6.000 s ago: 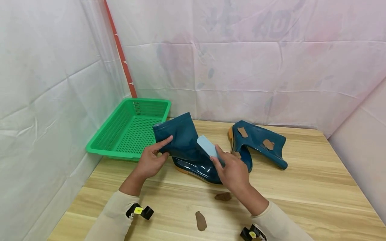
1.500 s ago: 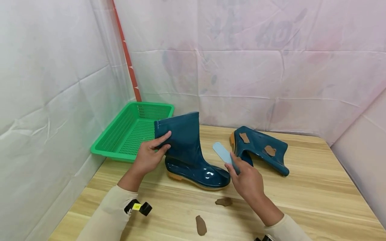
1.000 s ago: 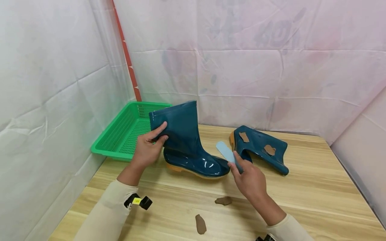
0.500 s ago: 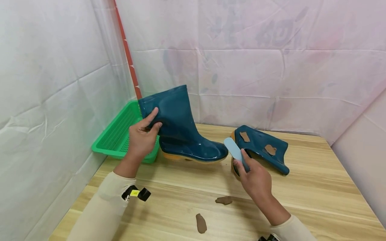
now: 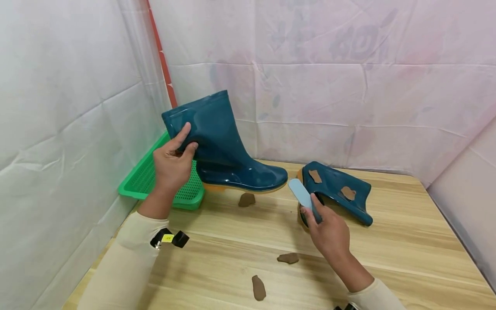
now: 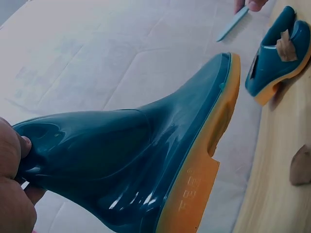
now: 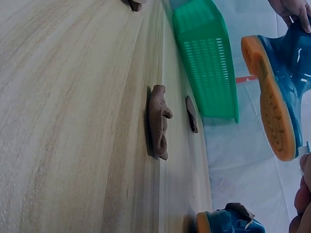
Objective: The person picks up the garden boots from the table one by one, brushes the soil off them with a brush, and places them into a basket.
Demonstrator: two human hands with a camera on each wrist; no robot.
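The left hand [image 5: 172, 162] is gripping the shaft of a glossy teal rubber boot with an orange sole [image 5: 221, 146], thumb and fingers pinching its upper edge, and is holding it clear of the light wooden table [image 5: 407, 254], partly above the green perforated plastic basket [image 5: 149, 183]. No brown patches are showing on the sides of this boot that are in view, so it is looking finished.

The right hand [image 5: 329, 232] is curling its fingers around a pale blue flat scraper [image 5: 304, 198], with the blade pointing toward the raised boot. Just beyond that hand, a second teal rubber boot [image 5: 341, 191] is lying on its side on the table, well apart from the basket and carrying at least two brown clay-like patches [image 5: 348, 193], so its cleaning is looking not yet begun.

Three loose brown lumps [image 5: 246, 199] are lying on the table between the basket and the person.
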